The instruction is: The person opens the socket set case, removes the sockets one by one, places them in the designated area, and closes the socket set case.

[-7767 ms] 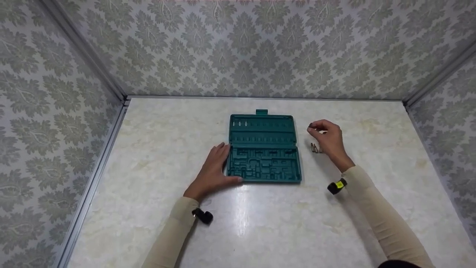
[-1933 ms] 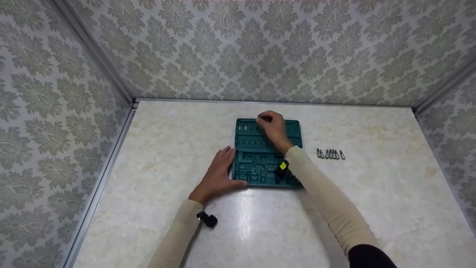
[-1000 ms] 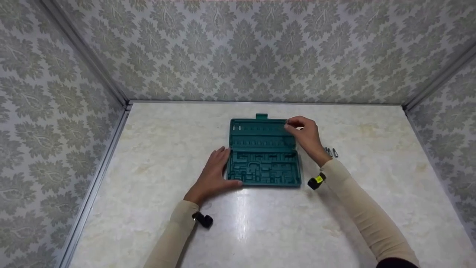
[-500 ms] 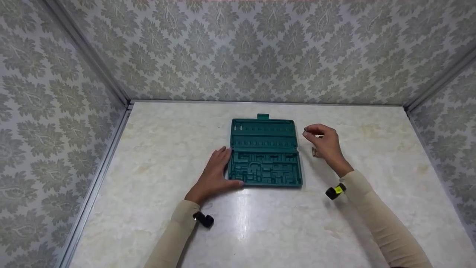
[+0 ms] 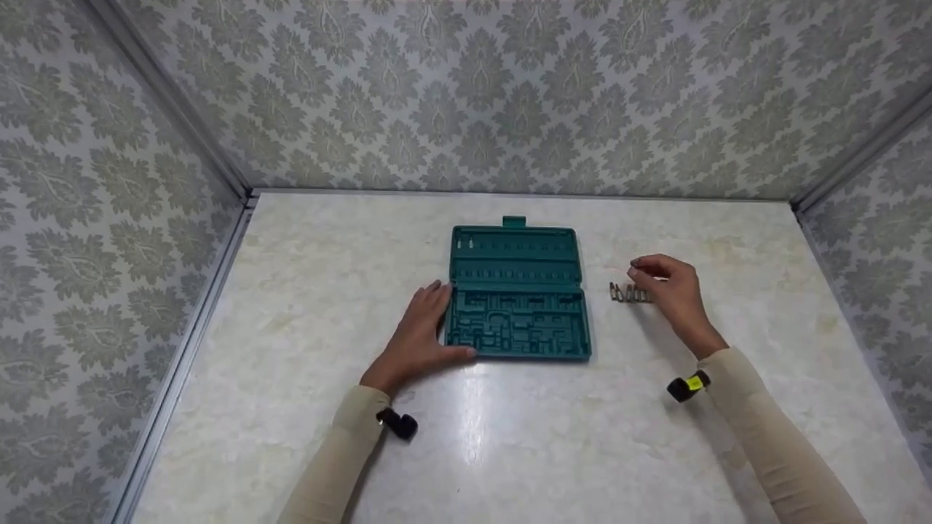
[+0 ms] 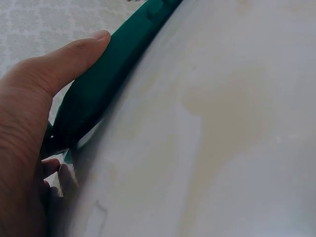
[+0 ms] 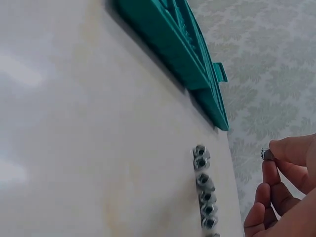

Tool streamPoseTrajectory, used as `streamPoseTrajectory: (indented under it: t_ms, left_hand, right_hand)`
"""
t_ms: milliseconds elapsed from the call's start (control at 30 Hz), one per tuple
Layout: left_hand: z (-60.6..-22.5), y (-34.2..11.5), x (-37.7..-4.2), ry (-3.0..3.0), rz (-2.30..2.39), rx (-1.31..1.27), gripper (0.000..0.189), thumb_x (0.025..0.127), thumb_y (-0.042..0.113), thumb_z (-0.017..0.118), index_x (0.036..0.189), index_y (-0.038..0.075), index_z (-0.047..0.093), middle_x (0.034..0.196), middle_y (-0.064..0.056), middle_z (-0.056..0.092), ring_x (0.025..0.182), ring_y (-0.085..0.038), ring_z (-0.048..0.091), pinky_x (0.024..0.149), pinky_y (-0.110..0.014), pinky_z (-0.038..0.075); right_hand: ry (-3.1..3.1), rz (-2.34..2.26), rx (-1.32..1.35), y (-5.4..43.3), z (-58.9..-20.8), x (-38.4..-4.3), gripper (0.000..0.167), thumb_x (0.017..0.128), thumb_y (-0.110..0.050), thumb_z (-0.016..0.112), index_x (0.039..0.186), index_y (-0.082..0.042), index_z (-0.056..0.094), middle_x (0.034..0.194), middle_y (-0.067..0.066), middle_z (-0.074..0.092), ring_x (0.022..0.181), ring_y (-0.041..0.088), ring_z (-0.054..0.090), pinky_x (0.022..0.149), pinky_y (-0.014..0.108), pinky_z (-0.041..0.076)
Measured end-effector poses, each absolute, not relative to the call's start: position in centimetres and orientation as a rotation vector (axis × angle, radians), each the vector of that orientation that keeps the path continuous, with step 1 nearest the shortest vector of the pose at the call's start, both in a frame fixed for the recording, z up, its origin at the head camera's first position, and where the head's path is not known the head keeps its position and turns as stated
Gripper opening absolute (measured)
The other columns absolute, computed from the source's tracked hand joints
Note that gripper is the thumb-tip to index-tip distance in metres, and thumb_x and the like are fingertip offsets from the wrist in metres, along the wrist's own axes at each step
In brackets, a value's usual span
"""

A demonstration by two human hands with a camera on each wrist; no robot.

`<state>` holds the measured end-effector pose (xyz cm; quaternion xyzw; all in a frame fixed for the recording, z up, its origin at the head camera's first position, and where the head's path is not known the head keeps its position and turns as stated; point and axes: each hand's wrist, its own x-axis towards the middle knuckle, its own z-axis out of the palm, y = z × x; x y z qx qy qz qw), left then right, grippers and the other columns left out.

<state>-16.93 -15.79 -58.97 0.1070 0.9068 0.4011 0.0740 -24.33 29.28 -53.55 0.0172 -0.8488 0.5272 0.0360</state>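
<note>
A green plastic bit case (image 5: pixel 515 284) lies unfolded on the table, with two small silver bits (image 5: pixel 470 243) at the left of its upper half. My left hand (image 5: pixel 416 331) rests against its near left corner, fingers along the left side and thumb over the front edge. Right of the case, my right hand (image 5: pixel 673 295) pinches a small metal bit (image 7: pixel 267 154) between thumb and index finger, raised above the table. Beneath it stretches a row of several similar metal bits (image 7: pixel 208 197), their hollow ends showing in the right wrist view. My right fingers partly cover that row in the head view.
The pale marbled table (image 5: pixel 546 451) meets patterned walls (image 5: pixel 480 94) at the back and both sides. A latch tab (image 5: pixel 514 220) sticks out from the case's far edge. Dark cameras are strapped to both wrists.
Silver bits in the lid have gone from three to two. My right hand has moved from over the lid rightward to the row, carrying a bit. My left hand has stayed put.
</note>
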Motion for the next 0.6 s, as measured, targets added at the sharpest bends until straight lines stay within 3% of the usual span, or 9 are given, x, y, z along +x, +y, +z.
streamPoseTrajectory:
  t_ms: [300, 600]
  left_hand:
    - [-58.8, -15.8, -17.1, 2.728, 1.183, 0.332, 0.132, 0.076, 0.083, 0.082, 0.178, 0.036, 0.013, 0.185, 0.008, 0.008, 0.171, -0.022, -0.003, 0.135, -0.060, 0.012]
    - [-59.5, -16.1, -17.2, 2.755, 1.155, 0.403, 0.131, 0.079, 0.083, 0.080, 0.179, 0.030, 0.012, 0.186, 0.002, 0.010, 0.171, -0.026, -0.001, 0.135, -0.059, 0.014]
  right_hand:
    - [-2.646, 1.560, -0.062, 32.2, -54.4, -23.7, 0.036, 0.107, -0.023, 0.076, 0.132, 0.002, 0.076, 0.125, 0.015, 0.075, 0.102, 0.009, 0.066, 0.076, 0.020, 0.056]
    - [-2.721, 1.525, -0.118, 35.3, -55.0, -23.3, 0.039, 0.106, -0.025, 0.077, 0.132, 0.004, 0.075, 0.125, 0.016, 0.074, 0.098, 0.006, 0.067, 0.082, 0.019, 0.058]
